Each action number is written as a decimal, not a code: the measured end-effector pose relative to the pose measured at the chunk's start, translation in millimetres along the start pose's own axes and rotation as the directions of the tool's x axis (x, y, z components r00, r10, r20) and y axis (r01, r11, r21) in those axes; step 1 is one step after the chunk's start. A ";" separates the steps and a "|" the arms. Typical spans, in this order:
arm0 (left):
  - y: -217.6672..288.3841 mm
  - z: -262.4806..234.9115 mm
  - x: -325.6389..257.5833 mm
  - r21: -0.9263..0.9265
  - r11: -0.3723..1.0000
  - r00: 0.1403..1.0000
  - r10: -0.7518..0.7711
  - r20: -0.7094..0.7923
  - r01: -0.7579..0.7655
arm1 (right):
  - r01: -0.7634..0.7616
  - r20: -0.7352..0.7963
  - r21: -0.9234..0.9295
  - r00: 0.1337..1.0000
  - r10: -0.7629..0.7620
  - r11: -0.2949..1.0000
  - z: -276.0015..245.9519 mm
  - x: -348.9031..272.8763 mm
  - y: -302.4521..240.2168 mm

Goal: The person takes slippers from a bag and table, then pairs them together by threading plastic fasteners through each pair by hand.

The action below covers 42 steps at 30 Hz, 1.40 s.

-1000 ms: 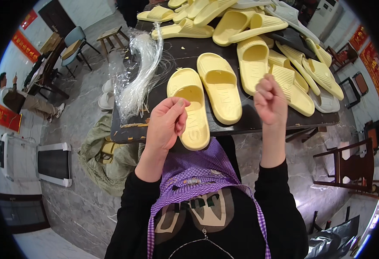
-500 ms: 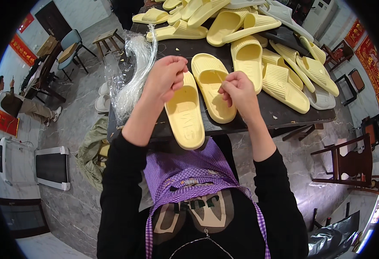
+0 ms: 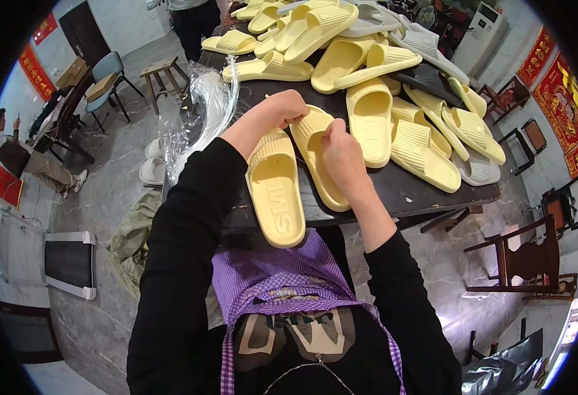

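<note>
Yellow, matte and foam-like, two slides lie side by side at the near edge of the table (image 3: 384,191). The left slide (image 3: 276,191) has a ribbed band and rounded heel, which overhangs that edge; the right slide (image 3: 315,155) matches. Toes point toward the far edge, long axes running near to far. Left hand (image 3: 281,109) and right hand (image 3: 345,158) curl at the right slide's band, fingers bunched; whether they pinch anything I cannot tell. Clear plastic strands (image 3: 211,108) lie by the left edge.
</note>
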<state>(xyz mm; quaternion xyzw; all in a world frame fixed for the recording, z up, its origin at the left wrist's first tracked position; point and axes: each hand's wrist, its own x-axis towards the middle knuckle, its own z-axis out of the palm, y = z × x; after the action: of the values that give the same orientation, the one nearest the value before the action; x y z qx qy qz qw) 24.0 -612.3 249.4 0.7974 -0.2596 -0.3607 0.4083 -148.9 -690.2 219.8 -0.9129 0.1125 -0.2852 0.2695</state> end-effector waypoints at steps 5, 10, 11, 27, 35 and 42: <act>18.8 -5.7 -25.5 -0.177 0.982 0.974 -0.021 0.224 0.062 | -0.027 -0.048 0.238 0.998 0.039 0.971 -29.9 -26.3 1.1; 18.2 38.7 -67.4 -0.296 0.954 0.992 0.003 0.123 0.034 | -0.045 -0.029 0.215 0.998 0.053 0.976 -59.7 -57.2 16.7; 18.5 46.7 -74.5 -0.272 0.962 0.995 0.002 0.099 0.025 | -0.071 -0.023 0.202 0.997 0.078 0.977 -62.3 -60.7 21.0; 18.9 73.0 -61.9 0.331 0.932 0.989 0.141 0.048 -0.149 | -0.059 0.076 0.185 0.996 0.046 0.981 -66.5 -89.9 16.5; 14.8 66.9 -49.4 0.272 0.960 0.993 0.038 0.111 -0.067 | 0.075 0.014 0.018 0.997 -0.075 0.997 -72.4 -88.2 17.6; 17.9 62.4 -66.1 0.261 0.899 0.904 0.400 -0.155 -0.353 | -0.165 0.164 0.261 0.979 0.125 0.951 -98.6 -99.6 6.1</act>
<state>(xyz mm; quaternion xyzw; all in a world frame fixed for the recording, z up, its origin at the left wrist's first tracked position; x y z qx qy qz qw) -67.2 -604.0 263.1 0.8059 -0.4055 -0.1586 0.4011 -287.4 -701.7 238.8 -0.8746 0.1188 -0.2100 0.4205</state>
